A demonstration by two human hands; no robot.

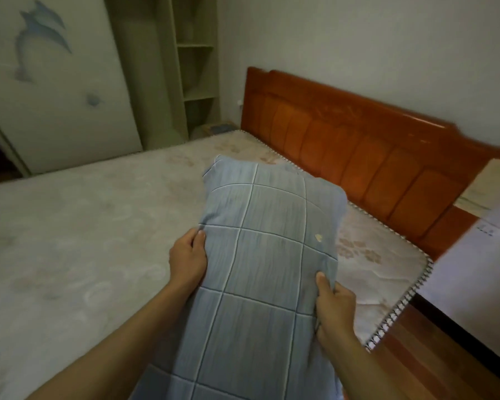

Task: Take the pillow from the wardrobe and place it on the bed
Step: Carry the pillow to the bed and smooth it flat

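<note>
Over the bed (84,226), near the headboard (358,145), the pillow (260,255) hangs lengthwise. It looks soft, light and floppy, so its 2 long edges suit holding. The left hand (188,258) and right hand (334,310) each grip 1 edge.

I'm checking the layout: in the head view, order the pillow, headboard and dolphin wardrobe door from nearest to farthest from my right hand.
1. pillow, gripped by the right hand.
2. headboard, ahead on the right.
3. dolphin wardrobe door, far left, across the bed.
</note>
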